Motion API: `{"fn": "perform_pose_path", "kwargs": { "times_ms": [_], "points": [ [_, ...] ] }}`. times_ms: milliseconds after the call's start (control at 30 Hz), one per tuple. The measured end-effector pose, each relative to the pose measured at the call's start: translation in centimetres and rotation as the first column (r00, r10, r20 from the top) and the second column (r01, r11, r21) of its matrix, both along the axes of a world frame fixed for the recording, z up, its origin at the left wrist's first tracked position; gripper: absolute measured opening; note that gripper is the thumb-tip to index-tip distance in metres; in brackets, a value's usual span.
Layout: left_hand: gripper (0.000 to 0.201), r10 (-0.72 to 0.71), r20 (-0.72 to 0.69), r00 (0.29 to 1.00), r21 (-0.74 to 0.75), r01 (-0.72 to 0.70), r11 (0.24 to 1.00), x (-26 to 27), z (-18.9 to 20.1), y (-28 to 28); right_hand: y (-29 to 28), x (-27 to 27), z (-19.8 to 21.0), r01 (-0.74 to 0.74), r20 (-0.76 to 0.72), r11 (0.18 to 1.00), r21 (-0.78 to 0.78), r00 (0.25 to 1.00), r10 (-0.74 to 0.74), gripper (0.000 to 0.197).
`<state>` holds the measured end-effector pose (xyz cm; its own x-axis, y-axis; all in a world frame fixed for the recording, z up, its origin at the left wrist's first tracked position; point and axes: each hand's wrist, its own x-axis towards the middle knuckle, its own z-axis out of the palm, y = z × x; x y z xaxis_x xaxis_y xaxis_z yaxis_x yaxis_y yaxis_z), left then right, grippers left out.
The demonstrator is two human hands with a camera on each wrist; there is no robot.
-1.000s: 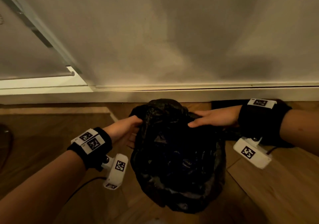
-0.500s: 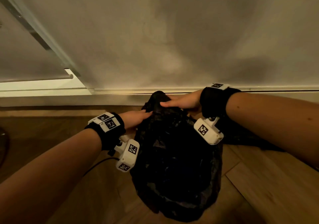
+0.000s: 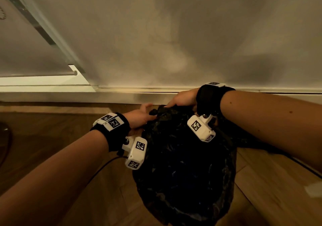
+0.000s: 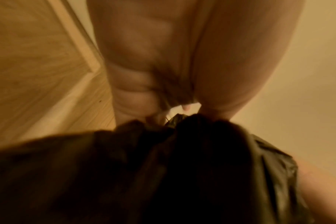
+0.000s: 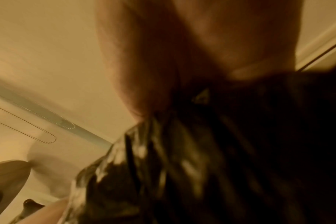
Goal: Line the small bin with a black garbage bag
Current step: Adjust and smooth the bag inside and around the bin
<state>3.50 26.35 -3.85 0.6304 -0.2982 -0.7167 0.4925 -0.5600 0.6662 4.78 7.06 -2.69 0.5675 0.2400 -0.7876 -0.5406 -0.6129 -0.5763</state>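
A crinkled black garbage bag (image 3: pixel 183 170) is draped over the small bin on the wooden floor, and the bin is hidden under it. Both hands meet at the bag's far top edge, close to the baseboard. My left hand (image 3: pixel 140 115) pinches a fold of the bag (image 4: pixel 163 174) between thumb and curled fingers (image 4: pixel 132 84). My right hand (image 3: pixel 183 98) curls over the far rim from the right and grips the bag (image 5: pixel 220 151) there. Both wrist views are blurred.
A pale wall and white baseboard (image 3: pixel 122 97) run right behind the bin. More black material (image 3: pixel 250 138) lies on the floor under my right forearm. A thin cable (image 3: pixel 104 163) trails on the wooden floor at the left. A roller blind's bottom bar (image 3: pixel 43 74) hangs at the far left.
Both hands have moved from the bag's sides to its far top edge and come close together. The right hand has swung left over the bag.
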Motion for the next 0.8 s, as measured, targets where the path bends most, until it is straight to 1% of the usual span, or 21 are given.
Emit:
{"fn": "perform_pose_path", "kwargs": {
  "times_ms": [67,133,200,267,333,367,400,433,467,500,533,567,600,633,667,700,733,800],
  "points": [
    [0.041,-0.033,-0.116,0.993,-0.056,0.027,0.998,-0.2,-0.3,0.0,0.4,0.0,-0.1,-0.068,0.041,0.997,-0.033,0.997,0.069,0.038],
    [0.033,-0.071,-0.131,0.989,-0.042,0.066,0.997,-0.3,-0.6,0.0,0.9,0.3,-0.2,-0.119,0.044,0.991,-0.066,0.992,0.122,0.045],
    [0.033,-0.078,-0.109,0.991,-0.030,0.075,0.997,-0.3,-0.8,0.1,1.2,0.5,-0.1,-0.198,0.106,0.974,-0.108,0.972,0.209,0.045],
    [0.035,-0.012,-0.096,0.995,-0.020,0.010,1.000,-0.4,-0.9,0.1,1.3,0.9,-0.2,-0.252,0.095,0.955,-0.156,0.958,0.269,0.043],
    [0.039,0.032,-0.025,0.999,0.013,-0.032,0.999,-0.3,-1.1,-0.1,1.3,0.7,0.0,-0.360,0.095,0.898,-0.253,0.914,0.394,0.040],
    [0.042,0.037,0.030,0.999,0.038,-0.038,0.999,-0.2,-1.3,-0.2,1.3,0.8,-0.1,-0.399,0.118,0.864,-0.308,0.885,0.451,0.038],
    [0.045,0.042,0.032,0.999,0.039,-0.043,0.998,-0.2,-1.3,-0.2,1.2,0.9,-0.3,-0.407,0.155,0.853,-0.328,0.867,0.474,0.037],
    [0.049,0.050,-0.020,0.999,0.018,-0.050,0.999,-0.2,-1.3,-0.2,0.9,0.9,-0.5,-0.395,0.165,0.867,-0.305,0.874,0.457,0.037],
    [0.052,0.048,-0.113,0.992,-0.005,-0.049,0.999,-0.2,-1.0,-0.2,0.9,0.9,-0.6,-0.379,0.179,0.872,-0.309,0.877,0.445,0.037],
    [0.055,0.017,-0.194,0.981,-0.011,-0.019,1.000,-0.3,-0.6,-0.1,0.8,1.0,-0.5,-0.371,0.198,0.871,-0.322,0.873,0.445,0.038],
    [0.058,-0.010,-0.242,0.970,-0.011,0.008,1.000,-0.5,-0.3,-0.1,0.6,1.1,-0.7,-0.378,0.195,0.866,-0.327,0.870,0.454,0.037],
    [0.060,-0.013,-0.247,0.969,0.008,0.015,1.000,-0.6,-0.3,-0.1,0.7,1.0,-0.8,-0.404,0.153,0.843,-0.356,0.865,0.478,0.035],
    [0.061,0.000,-0.225,0.974,0.022,0.005,1.000,-0.7,-0.5,0.0,0.7,1.4,-1.3,-0.473,0.127,0.796,-0.378,0.825,0.551,0.032],
    [0.059,0.012,-0.195,0.981,0.037,-0.005,0.999,-0.8,-0.7,0.0,0.9,1.4,-1.5,-0.520,0.134,0.750,-0.408,0.779,0.613,0.032],
    [0.056,0.027,-0.159,0.987,0.044,-0.020,0.999,-1.0,-0.7,0.0,0.9,1.5,-1.8,-0.518,0.144,0.747,-0.417,0.774,0.617,0.033],
    [0.054,0.028,-0.139,0.990,0.052,-0.021,0.998,-1.0,-0.8,-0.1,0.9,1.4,-1.7,-0.484,0.162,0.779,-0.398,0.799,0.580,0.033],
    [0.051,0.021,-0.134,0.991,0.053,-0.014,0.998,-1.0,-0.9,-0.1,0.9,1.3,-1.3,-0.435,0.224,0.821,-0.371,0.816,0.533,0.035],
    [0.042,0.012,-0.135,0.991,0.044,-0.006,0.999,-1.2,-0.9,-0.2,0.4,0.9,-0.5,-0.277,0.426,0.938,-0.210,0.837,0.343,0.039]
  ]
}}
